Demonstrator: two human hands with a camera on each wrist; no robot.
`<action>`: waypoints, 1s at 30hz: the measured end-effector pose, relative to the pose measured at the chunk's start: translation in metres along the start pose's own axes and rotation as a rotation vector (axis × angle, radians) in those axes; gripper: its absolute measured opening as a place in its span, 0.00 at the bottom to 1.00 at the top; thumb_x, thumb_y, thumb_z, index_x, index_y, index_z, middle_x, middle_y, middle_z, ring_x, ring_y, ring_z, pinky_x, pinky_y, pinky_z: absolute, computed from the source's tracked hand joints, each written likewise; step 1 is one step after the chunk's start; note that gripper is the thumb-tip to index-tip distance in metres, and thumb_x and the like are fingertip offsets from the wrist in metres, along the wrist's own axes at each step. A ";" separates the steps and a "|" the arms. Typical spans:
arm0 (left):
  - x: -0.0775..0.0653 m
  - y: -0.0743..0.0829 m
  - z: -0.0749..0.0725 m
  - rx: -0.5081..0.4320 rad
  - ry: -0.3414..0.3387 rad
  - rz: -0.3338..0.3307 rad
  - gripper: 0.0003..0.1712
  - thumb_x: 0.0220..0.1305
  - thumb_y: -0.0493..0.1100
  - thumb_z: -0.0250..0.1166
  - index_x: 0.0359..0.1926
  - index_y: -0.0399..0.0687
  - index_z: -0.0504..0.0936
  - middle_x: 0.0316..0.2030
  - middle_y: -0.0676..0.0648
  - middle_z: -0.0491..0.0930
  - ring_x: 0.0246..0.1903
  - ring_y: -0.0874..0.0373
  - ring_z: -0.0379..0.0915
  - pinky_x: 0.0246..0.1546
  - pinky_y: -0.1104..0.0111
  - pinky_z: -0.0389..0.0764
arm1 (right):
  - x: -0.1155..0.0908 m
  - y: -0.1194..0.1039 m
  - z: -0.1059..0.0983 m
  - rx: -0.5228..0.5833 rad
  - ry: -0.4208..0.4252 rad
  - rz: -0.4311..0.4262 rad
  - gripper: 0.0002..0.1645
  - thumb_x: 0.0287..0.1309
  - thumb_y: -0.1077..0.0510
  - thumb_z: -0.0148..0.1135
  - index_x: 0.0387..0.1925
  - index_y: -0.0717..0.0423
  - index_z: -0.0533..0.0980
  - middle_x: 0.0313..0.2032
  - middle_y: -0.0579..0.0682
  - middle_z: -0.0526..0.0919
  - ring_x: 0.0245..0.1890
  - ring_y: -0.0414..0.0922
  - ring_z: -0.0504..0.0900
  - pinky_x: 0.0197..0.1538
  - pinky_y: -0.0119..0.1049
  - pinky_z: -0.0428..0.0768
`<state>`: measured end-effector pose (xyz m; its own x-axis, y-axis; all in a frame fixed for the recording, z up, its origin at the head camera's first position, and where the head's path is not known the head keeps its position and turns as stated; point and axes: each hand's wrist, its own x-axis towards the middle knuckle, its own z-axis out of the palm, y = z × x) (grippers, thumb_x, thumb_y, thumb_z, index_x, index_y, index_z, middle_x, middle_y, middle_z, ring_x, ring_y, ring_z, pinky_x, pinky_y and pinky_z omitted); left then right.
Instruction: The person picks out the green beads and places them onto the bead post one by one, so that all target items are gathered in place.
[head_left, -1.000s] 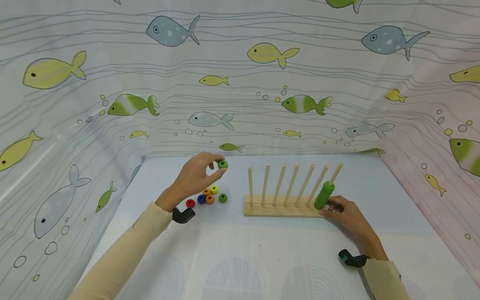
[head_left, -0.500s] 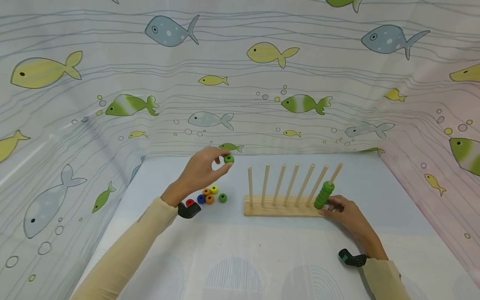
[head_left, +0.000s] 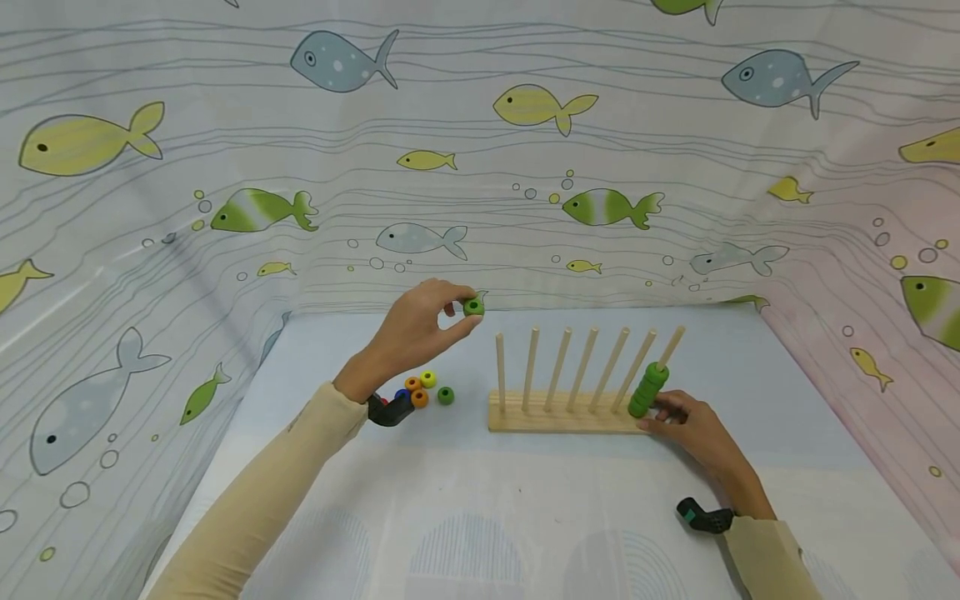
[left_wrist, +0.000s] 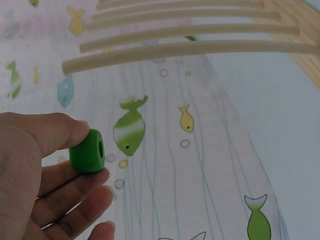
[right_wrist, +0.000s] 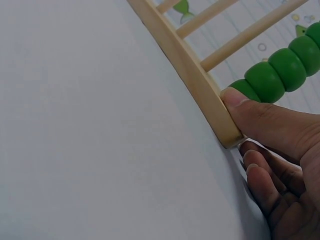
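Note:
Between thumb and fingertips, my left hand (head_left: 420,329) pinches a green bead (head_left: 473,306) in the air, left of the wooden peg stand (head_left: 570,424). In the left wrist view the hole of this green bead (left_wrist: 89,151) faces right, away from the palm. My right hand (head_left: 697,429) grips the right end of the stand's base, the thumb by the lowest bead and the other fingers curled at the end. Several green beads (head_left: 648,387) are stacked on the rightmost peg, whose top stays bare. The other pegs (head_left: 566,367) carry no beads.
Several loose beads lie left of the stand: a green bead (head_left: 446,396), a yellow bead (head_left: 428,379), orange beads (head_left: 420,398), and blue and red ones partly hidden behind the left wrist camera (head_left: 392,410). A fish-print sheet (head_left: 525,183) rises behind the table (head_left: 517,517).
My left hand has moved right and a little up with the green bead, closer to the leftmost peg. My right hand and the peg stand have stayed put.

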<state>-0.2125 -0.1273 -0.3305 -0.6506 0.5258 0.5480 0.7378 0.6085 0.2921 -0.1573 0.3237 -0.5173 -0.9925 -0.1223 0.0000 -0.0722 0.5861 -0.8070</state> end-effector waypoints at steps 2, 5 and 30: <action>0.003 0.002 0.001 0.002 0.002 0.010 0.16 0.66 0.45 0.73 0.51 0.43 0.86 0.43 0.50 0.85 0.36 0.57 0.75 0.37 0.66 0.77 | 0.000 0.000 0.000 -0.004 0.001 -0.004 0.32 0.60 0.47 0.76 0.59 0.60 0.78 0.41 0.55 0.81 0.38 0.47 0.76 0.38 0.33 0.75; 0.006 0.004 0.002 0.001 0.004 0.023 0.16 0.66 0.45 0.73 0.51 0.44 0.86 0.43 0.50 0.85 0.36 0.58 0.75 0.37 0.66 0.76 | 0.000 -0.001 0.000 -0.005 0.000 -0.003 0.32 0.60 0.47 0.76 0.59 0.61 0.78 0.41 0.55 0.81 0.38 0.47 0.75 0.38 0.33 0.75; 0.039 0.033 0.017 -0.031 -0.027 0.098 0.16 0.68 0.48 0.72 0.51 0.45 0.85 0.42 0.53 0.85 0.37 0.59 0.75 0.39 0.69 0.76 | -0.001 -0.002 -0.002 0.011 -0.009 0.017 0.34 0.60 0.45 0.75 0.60 0.60 0.77 0.42 0.55 0.80 0.38 0.48 0.74 0.37 0.34 0.75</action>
<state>-0.2168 -0.0770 -0.3130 -0.5796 0.5975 0.5541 0.8029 0.5350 0.2629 -0.1564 0.3238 -0.5148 -0.9927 -0.1192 -0.0190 -0.0540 0.5792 -0.8134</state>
